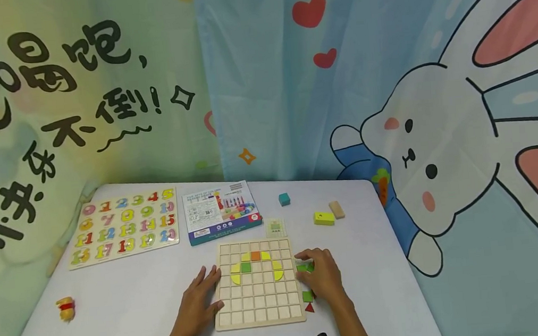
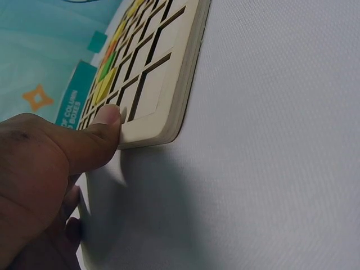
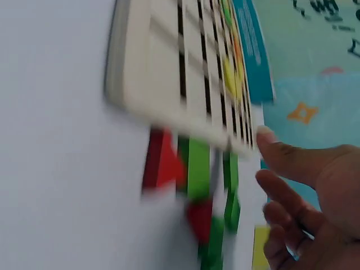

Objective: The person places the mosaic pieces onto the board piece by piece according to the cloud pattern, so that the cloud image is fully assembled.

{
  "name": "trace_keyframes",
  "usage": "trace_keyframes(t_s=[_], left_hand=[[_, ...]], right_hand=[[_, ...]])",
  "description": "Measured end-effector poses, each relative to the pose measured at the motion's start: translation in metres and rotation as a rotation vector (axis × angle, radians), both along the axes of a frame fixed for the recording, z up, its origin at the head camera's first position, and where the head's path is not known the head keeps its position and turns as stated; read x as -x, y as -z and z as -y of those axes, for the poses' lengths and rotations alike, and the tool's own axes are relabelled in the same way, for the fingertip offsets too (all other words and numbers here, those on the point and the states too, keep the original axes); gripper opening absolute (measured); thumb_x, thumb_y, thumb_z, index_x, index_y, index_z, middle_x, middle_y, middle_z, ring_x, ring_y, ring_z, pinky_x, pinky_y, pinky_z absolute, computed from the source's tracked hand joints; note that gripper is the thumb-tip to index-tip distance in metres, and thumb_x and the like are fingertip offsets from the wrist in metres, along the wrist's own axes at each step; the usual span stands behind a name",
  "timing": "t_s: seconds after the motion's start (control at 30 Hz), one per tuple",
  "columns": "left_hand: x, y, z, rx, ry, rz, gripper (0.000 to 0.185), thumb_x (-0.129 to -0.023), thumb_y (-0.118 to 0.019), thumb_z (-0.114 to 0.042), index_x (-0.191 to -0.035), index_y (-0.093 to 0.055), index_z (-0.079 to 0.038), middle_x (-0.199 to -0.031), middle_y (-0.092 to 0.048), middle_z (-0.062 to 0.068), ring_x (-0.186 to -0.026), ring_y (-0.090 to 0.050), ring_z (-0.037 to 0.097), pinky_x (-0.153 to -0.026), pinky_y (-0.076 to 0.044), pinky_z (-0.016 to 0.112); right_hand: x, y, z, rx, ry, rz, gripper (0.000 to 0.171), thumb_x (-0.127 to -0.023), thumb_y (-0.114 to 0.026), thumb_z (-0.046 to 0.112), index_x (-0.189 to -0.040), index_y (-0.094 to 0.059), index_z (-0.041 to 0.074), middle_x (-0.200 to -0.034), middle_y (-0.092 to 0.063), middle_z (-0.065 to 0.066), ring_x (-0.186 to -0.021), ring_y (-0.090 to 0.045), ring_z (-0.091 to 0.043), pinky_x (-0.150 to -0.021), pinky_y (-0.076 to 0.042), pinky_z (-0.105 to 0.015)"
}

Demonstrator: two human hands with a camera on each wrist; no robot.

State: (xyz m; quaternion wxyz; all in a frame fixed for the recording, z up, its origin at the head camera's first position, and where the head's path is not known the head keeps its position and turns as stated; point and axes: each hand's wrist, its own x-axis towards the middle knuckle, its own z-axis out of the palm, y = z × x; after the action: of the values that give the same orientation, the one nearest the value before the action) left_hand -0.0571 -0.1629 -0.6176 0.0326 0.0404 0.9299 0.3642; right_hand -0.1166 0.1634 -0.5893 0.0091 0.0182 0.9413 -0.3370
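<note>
A square wooden grid board [image 1: 260,315] lies on the table with yellow, orange and green pieces set in its upper cells. My left hand [image 1: 196,308] rests against the board's left side, and in the left wrist view its thumb [image 2: 108,115] touches the rim. Beside the right edge is my right hand [image 1: 324,276], its fingers over some green pieces [image 1: 305,267]. In the right wrist view, thumb and fingers are apart with nothing visible between them. Near that hand lie a green block [image 1: 307,296] and a red triangular piece [image 1: 309,308]; the right wrist view is blurred.
Behind the board are a number puzzle board [image 1: 125,223], a flat box [image 1: 222,212] and a small patterned card [image 1: 275,227]. Teal [image 1: 284,199], yellow [image 1: 323,218] and plain wood [image 1: 336,209] blocks sit farther back. A small yellow figure [image 1: 66,309] is at left.
</note>
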Motion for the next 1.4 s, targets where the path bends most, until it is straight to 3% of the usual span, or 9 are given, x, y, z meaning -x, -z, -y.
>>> trace_keyframes(t_s=[0.1,0.23,0.4,0.53,0.73,0.9,1.07,1.4], left_hand=[[0.0,-0.001,0.001,0.0,-0.002,-0.001,0.084,-0.083,-0.088,-0.01,-0.158,-0.051,-0.012,-0.168,-0.043,0.006,-0.162,-0.028,0.042,-0.128,-0.027,0.07],[0.0,-0.001,0.001,-0.007,-0.006,-0.01,0.084,-0.083,-0.089,-0.01,-0.157,-0.052,-0.012,-0.168,-0.044,0.006,-0.162,-0.029,0.042,-0.128,-0.027,0.07],[0.0,0.0,0.0,-0.017,-0.002,-0.021,0.083,-0.082,-0.089,-0.009,-0.157,-0.052,-0.011,-0.167,-0.044,0.007,-0.161,-0.03,0.043,-0.128,-0.027,0.069],[-0.001,0.0,-0.001,-0.02,0.004,-0.018,0.083,-0.083,-0.088,-0.009,-0.157,-0.052,-0.011,-0.167,-0.045,0.007,-0.161,-0.029,0.043,-0.128,-0.027,0.069],[-0.001,-0.001,-0.001,-0.01,0.0,-0.004,0.083,-0.083,-0.088,-0.008,-0.158,-0.051,-0.011,-0.168,-0.044,0.007,-0.162,-0.029,0.042,-0.129,-0.026,0.068],[-0.001,-0.002,-0.001,-0.012,-0.001,-0.019,0.083,-0.083,-0.088,-0.009,-0.157,-0.052,-0.011,-0.167,-0.045,0.007,-0.161,-0.03,0.043,-0.128,-0.027,0.069],[-0.002,-0.003,-0.001,-0.008,0.001,-0.049,0.082,-0.082,-0.089,-0.009,-0.156,-0.053,-0.01,-0.166,-0.047,0.008,-0.16,-0.032,0.044,-0.127,-0.029,0.07],[-0.003,-0.002,0.0,-0.022,0.004,-0.078,0.08,-0.081,-0.089,-0.009,-0.154,-0.056,-0.01,-0.164,-0.05,0.009,-0.158,-0.036,0.046,-0.124,-0.032,0.072]], right_hand=[[-0.001,0.005,-0.013,-0.033,-0.041,0.044,0.039,-0.08,-0.093,0.01,-0.115,-0.081,0.022,-0.12,-0.072,-0.002,-0.113,-0.058,-0.02,-0.097,-0.057,-0.045],[0.001,0.011,-0.015,-0.053,-0.083,0.025,0.034,-0.079,-0.093,0.008,-0.108,-0.082,0.02,-0.112,-0.07,0.0,-0.112,-0.059,-0.02,-0.099,-0.057,-0.048],[0.005,0.013,-0.012,-0.097,-0.065,0.006,0.025,-0.077,-0.094,0.01,-0.095,-0.079,0.019,-0.094,-0.066,0.003,-0.098,-0.058,-0.016,-0.084,-0.056,-0.041],[0.004,0.01,-0.013,-0.101,-0.027,-0.002,0.026,-0.076,-0.095,0.011,-0.086,-0.073,0.019,-0.083,-0.063,0.005,-0.087,-0.055,-0.013,-0.072,-0.049,-0.033],[0.002,0.006,-0.007,-0.025,0.041,-0.046,0.021,-0.082,-0.091,0.011,-0.09,-0.075,0.022,-0.078,-0.059,0.005,-0.074,-0.05,-0.012,-0.065,-0.039,-0.027],[0.003,0.002,0.01,0.093,0.063,-0.057,0.017,-0.086,-0.089,0.015,-0.09,-0.074,0.023,-0.078,-0.064,0.006,-0.068,-0.053,-0.01,-0.061,-0.041,-0.025],[0.005,-0.001,0.034,0.152,0.026,-0.046,0.015,-0.088,-0.087,0.016,-0.09,-0.074,0.023,-0.079,-0.066,0.006,-0.068,-0.055,-0.008,-0.063,-0.042,-0.026],[0.02,0.006,0.08,0.103,-0.081,-0.044,0.012,-0.088,-0.087,0.018,-0.091,-0.075,0.019,-0.072,-0.066,0.008,-0.064,-0.057,-0.007,-0.057,-0.045,-0.028]])
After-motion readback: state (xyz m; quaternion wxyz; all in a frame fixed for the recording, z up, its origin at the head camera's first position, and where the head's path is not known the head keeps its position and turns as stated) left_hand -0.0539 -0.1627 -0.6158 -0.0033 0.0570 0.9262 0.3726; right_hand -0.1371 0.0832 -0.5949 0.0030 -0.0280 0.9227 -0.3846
